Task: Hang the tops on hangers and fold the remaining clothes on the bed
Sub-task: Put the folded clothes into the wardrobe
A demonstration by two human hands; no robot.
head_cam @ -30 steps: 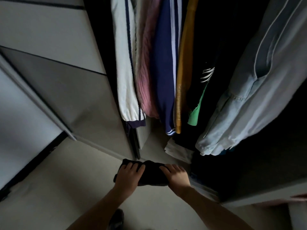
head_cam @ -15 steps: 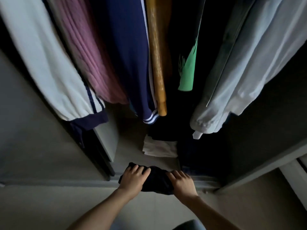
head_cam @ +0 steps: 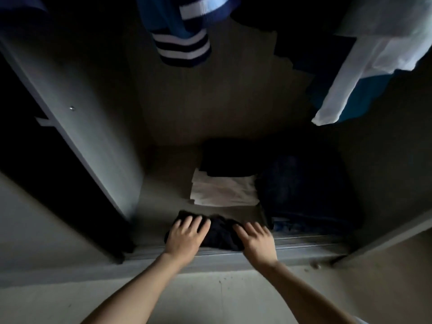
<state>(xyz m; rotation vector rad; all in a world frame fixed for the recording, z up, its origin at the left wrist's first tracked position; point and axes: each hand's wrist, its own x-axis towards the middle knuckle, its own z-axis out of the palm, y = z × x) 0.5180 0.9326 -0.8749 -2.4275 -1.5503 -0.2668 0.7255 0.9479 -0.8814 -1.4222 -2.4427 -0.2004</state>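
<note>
Head view: the left hand (head_cam: 185,236) and the right hand (head_cam: 258,242) each hold one end of a dark folded garment (head_cam: 222,235). Their fingers (head_cam: 197,222) are spread nearly flat over its top and the thumbs are out of sight, apparently tucked beneath. The garment sits low at the front edge of the wardrobe floor (head_cam: 163,195), just above the sliding track (head_cam: 304,242).

Just beyond the fingertips lies a white folded garment (head_cam: 224,190) with a black folded one (head_cam: 229,160) on top. Beyond the right fingers is a dark blue pile (head_cam: 299,188). A striped cuff (head_cam: 184,47) and a pale hanging garment (head_cam: 374,66) dangle far above.

The dark garment looks light, soft and floppy. It sags between the fingers, so it is best supported at both ends, or the fold will likely slump open.
</note>
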